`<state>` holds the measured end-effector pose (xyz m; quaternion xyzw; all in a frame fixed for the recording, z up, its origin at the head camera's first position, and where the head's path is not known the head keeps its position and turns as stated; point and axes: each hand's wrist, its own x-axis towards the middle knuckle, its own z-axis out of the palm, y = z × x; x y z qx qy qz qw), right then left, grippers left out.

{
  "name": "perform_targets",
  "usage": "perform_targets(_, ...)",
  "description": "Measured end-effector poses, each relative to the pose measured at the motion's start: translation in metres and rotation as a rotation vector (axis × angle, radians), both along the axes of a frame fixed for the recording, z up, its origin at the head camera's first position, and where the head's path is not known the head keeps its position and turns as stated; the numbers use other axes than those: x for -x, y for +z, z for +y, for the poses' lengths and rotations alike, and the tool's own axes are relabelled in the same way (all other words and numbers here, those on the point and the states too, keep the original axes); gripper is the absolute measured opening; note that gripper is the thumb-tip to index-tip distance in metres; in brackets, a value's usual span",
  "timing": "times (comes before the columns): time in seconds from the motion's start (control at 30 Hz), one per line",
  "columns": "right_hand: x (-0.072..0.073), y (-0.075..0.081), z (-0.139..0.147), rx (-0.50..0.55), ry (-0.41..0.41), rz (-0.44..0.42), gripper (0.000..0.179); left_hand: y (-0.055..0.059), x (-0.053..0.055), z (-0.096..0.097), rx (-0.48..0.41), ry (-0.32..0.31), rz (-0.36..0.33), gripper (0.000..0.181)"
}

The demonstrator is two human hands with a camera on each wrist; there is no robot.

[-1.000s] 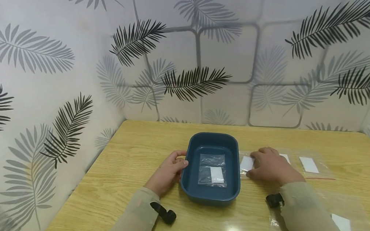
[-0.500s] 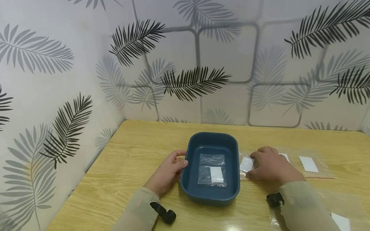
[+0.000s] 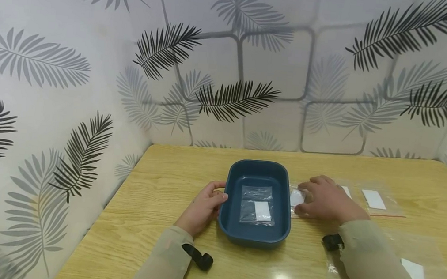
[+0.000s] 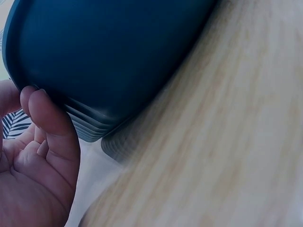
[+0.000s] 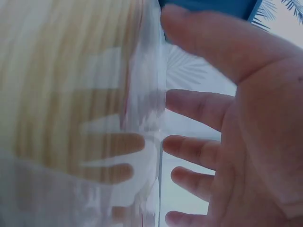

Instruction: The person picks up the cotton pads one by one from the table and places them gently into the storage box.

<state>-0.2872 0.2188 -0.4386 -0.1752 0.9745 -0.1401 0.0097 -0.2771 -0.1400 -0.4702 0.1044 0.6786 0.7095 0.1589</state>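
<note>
A blue plastic bin (image 3: pixel 252 239) stands on the table, holding a clear zip bag with a white card (image 3: pixel 263 211). My left hand (image 3: pixel 203 206) grips its left side; in the left wrist view the thumb (image 4: pixel 49 113) lies at the rim. Just right of the bin, my right hand (image 3: pixel 327 199) touches a small clear zip bag (image 3: pixel 297 198) with a white card inside. In the right wrist view its fingers (image 5: pixel 201 106) are spread, fingertips against the clear film (image 5: pixel 147 85). The hand covers part of this bag in the head view.
Farther right lies another zip bag with a white card (image 3: pixel 374 199); a further white card (image 3: pixel 346 191) peeks out behind my right hand. A larger clear bag (image 3: pixel 417 245) with a white piece lies partly under the right forearm. A patterned wall (image 3: pixel 216 130) borders the table's back.
My right hand has shifted slightly left over the small bag, toward the bin. The left hand and the bin have stayed in place.
</note>
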Motion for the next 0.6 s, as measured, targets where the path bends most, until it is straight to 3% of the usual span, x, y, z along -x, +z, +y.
perform_targets(0.4,0.0017,-0.0011,-0.0038,-0.001,0.002,0.035,0.044,0.0005,0.0009,-0.0003,0.004,-0.005,-0.005,0.046)
perform_targets(0.6,0.0022,-0.002,-0.0043,-0.021,-0.008,0.003,0.047,0.0005,0.0005,-0.0002,0.009,0.001,-0.008,0.045)
